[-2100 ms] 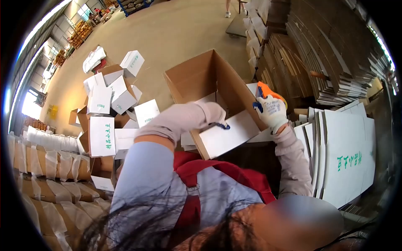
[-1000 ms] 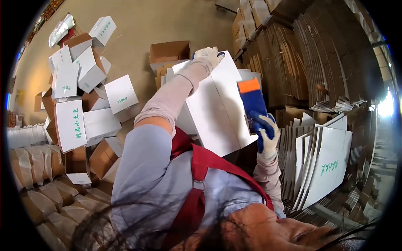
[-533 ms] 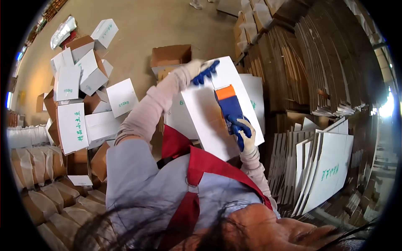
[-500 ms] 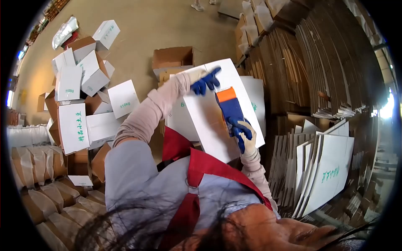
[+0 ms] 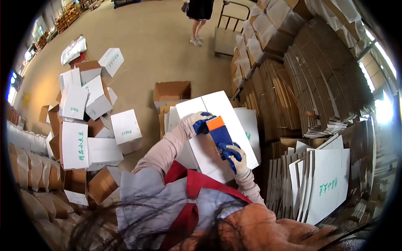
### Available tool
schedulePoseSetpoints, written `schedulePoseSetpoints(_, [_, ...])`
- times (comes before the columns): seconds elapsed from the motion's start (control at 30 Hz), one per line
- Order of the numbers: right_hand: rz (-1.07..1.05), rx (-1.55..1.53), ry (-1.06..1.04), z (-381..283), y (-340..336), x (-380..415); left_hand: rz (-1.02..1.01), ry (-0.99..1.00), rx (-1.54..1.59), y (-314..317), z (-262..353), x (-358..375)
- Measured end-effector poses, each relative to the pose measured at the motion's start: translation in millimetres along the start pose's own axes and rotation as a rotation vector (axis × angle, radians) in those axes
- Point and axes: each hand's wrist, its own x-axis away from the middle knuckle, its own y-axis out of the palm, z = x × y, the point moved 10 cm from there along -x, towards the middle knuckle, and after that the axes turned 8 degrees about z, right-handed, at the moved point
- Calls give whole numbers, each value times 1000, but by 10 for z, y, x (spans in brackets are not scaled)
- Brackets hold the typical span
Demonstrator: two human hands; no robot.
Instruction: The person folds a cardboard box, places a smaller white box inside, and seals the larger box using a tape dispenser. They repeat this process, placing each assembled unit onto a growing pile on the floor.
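A white carton (image 5: pixel 224 108) with a seam across its far part stands in front of my body. My right hand (image 5: pixel 235 158), in a blue and cream glove, is closed around the near end of a blue tool with an orange end (image 5: pixel 220 136). The tool lies over the carton's top, its orange end pointing away from me. My left hand (image 5: pixel 201 123), gloved the same way, is on the carton's far left part, right beside the orange end. Its fingers are bent; what they grip, if anything, is hidden.
Several white cartons (image 5: pixel 75 144) are piled on the floor at left. An open brown box (image 5: pixel 171 92) sits beyond my carton. Stacked flat cardboard (image 5: pixel 326 83) rises at right, above leaning white sheets (image 5: pixel 328 184). A person (image 5: pixel 199 21) stands near a trolley (image 5: pixel 228 39) at the back.
My left hand has drawn nearer to the tool's orange end, and its outstretched fingers have bent. My view has tilted up, bringing the person and trolley into sight. The right hand keeps its grip.
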Motion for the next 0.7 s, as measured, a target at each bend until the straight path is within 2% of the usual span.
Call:
schedulePoseSetpoints(0.07, [4, -24, -25, -55, 8, -8, -14, 23, 28, -29, -33, -38])
schedulePoseSetpoints(0.13, [3, 13, -42, 65, -20, -19, 103, 29, -15, -89, 7, -14])
schedulePoseSetpoints(0.7, [27, -35, -29, 4, 10, -5, 117, 73, -49, 51, 105, 67])
